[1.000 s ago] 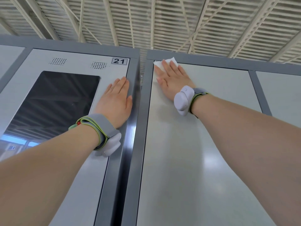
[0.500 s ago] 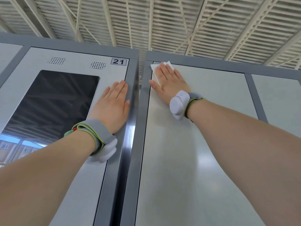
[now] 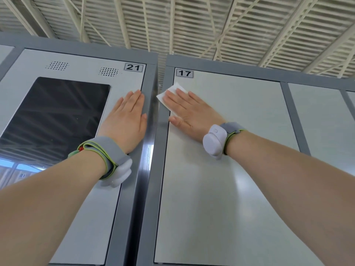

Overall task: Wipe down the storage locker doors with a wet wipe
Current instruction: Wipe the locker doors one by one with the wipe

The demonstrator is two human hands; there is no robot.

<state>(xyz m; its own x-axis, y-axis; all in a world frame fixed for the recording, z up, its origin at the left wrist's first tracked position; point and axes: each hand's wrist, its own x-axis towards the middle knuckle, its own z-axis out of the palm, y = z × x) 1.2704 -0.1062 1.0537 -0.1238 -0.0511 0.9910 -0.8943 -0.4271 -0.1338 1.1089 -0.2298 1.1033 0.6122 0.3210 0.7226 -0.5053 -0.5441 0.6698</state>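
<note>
While right hand (image 3: 189,112) presses wet wipe (image 3: 166,96), door 17 (image 3: 230,179) — left hand (image 3: 126,120) flat

The right hand (image 3: 190,112) has slid the wipe (image 3: 169,95) down from the top left corner of the door (image 3: 230,169), uncovering the number label 17 (image 3: 184,73). The wipe's corner now seems to overlap the grey frame (image 3: 161,143).

My feed looks up at a ribbed ceiling above grey cabinet tops.
I see a pale corrugated ceiling (image 3: 192,20) crossed by cream beams (image 3: 121,22) and thin diagonal braces (image 3: 217,44), all in soft, even daylight. Below it runs the dark grey locker frame (image 3: 249,69), two cabinets side by side with a narrow gap (image 3: 159,73) between them. One upright edge carries a bright glint (image 3: 148,150).
</note>
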